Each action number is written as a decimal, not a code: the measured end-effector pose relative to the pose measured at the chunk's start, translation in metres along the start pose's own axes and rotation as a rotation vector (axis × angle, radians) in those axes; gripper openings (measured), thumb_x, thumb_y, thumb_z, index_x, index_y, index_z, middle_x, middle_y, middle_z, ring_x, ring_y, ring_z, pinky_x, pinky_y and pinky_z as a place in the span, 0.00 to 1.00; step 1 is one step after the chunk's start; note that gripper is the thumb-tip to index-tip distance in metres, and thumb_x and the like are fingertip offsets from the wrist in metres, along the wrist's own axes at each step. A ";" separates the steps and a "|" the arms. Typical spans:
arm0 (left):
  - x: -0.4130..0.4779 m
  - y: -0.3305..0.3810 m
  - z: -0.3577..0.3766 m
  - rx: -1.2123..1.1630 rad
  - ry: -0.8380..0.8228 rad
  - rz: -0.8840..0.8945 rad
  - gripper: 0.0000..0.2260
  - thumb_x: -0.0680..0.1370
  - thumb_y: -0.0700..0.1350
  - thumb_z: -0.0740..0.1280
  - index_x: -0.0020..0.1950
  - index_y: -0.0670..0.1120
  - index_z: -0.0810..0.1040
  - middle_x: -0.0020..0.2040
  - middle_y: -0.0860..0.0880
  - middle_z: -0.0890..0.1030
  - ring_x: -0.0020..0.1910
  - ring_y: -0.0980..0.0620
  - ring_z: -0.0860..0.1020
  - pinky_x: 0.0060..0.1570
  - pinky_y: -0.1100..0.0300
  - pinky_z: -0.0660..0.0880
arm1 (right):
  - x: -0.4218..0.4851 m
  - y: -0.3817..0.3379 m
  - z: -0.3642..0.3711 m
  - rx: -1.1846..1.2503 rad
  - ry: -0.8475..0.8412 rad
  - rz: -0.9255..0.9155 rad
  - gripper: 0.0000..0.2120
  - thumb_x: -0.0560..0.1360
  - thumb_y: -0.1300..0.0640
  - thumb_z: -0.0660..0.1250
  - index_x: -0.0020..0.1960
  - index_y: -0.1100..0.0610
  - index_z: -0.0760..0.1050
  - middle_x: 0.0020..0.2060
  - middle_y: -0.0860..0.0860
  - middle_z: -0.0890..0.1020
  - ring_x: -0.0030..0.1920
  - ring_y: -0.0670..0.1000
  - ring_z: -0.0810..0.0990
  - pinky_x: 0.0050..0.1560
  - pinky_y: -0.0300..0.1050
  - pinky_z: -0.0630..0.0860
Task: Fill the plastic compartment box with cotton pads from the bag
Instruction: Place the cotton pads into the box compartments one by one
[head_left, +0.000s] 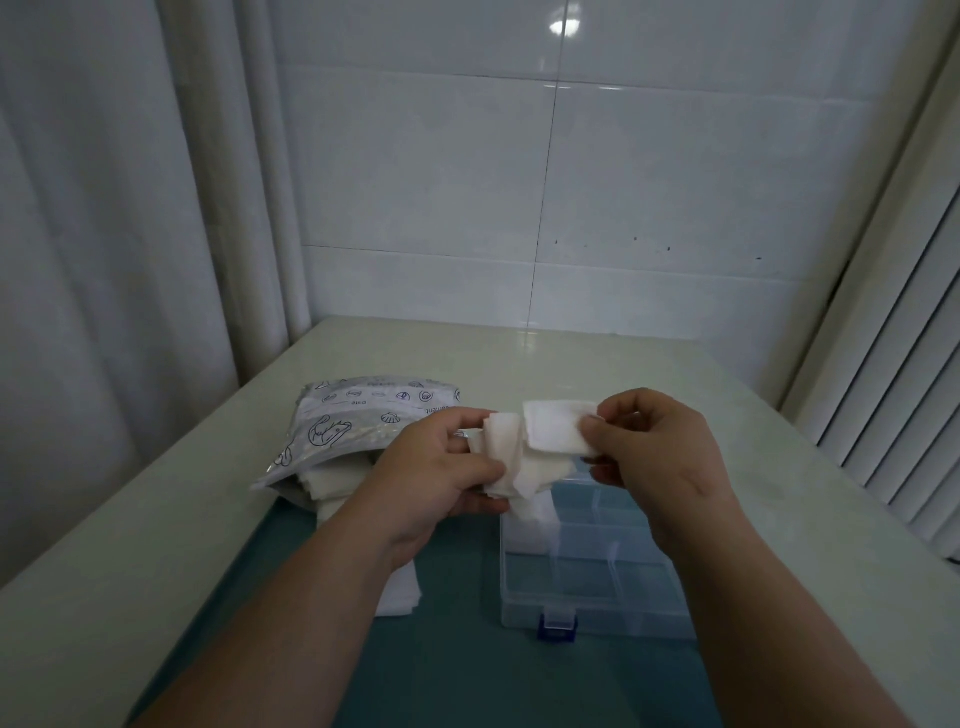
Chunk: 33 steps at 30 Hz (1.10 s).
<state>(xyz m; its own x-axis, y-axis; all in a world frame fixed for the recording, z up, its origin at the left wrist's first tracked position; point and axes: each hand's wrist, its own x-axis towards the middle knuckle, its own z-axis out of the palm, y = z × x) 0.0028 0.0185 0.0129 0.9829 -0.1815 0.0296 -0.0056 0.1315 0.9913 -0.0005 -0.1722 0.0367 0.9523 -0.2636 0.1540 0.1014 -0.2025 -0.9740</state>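
Observation:
My left hand (441, 467) grips a loose bunch of white cotton pads (514, 467) above the far left corner of the clear plastic compartment box (587, 597). My right hand (660, 447) pinches a small stack of square cotton pads (556, 428) by its right edge, touching the left hand's bunch. The box lies open on the teal mat, blue latch (557, 626) toward me; some pads (530, 530) fill its far left compartment. The printed silver bag (343, 431) lies to the left, its mouth open with pads showing.
More white pads (397, 592) lie on the teal mat (457, 670) under my left forearm. The pale table (779, 467) meets a tiled wall behind, a curtain on the left and slatted blinds on the right.

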 end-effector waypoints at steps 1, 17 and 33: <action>0.000 0.000 0.000 0.008 0.008 0.005 0.17 0.74 0.28 0.67 0.60 0.43 0.78 0.48 0.39 0.84 0.45 0.43 0.84 0.39 0.52 0.82 | 0.001 0.000 -0.001 0.025 0.004 0.009 0.04 0.73 0.64 0.71 0.41 0.59 0.77 0.40 0.57 0.81 0.36 0.55 0.82 0.40 0.48 0.82; 0.005 -0.005 -0.001 0.099 0.082 0.019 0.18 0.73 0.30 0.69 0.60 0.44 0.78 0.49 0.42 0.85 0.47 0.43 0.84 0.41 0.50 0.82 | -0.004 -0.004 0.000 -0.083 -0.166 -0.038 0.20 0.73 0.73 0.58 0.36 0.54 0.80 0.41 0.52 0.82 0.42 0.54 0.78 0.38 0.44 0.76; 0.004 -0.007 0.001 0.154 0.087 0.036 0.19 0.72 0.30 0.69 0.59 0.45 0.78 0.48 0.43 0.85 0.47 0.43 0.84 0.44 0.46 0.82 | -0.007 0.003 0.011 -0.301 -0.125 -0.149 0.05 0.72 0.57 0.72 0.45 0.48 0.79 0.43 0.45 0.82 0.44 0.46 0.81 0.47 0.44 0.81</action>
<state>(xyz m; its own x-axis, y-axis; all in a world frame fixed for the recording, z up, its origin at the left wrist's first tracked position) 0.0065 0.0160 0.0064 0.9938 -0.0934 0.0609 -0.0626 -0.0152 0.9979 -0.0032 -0.1605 0.0306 0.9632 -0.0964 0.2508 0.1702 -0.5033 -0.8472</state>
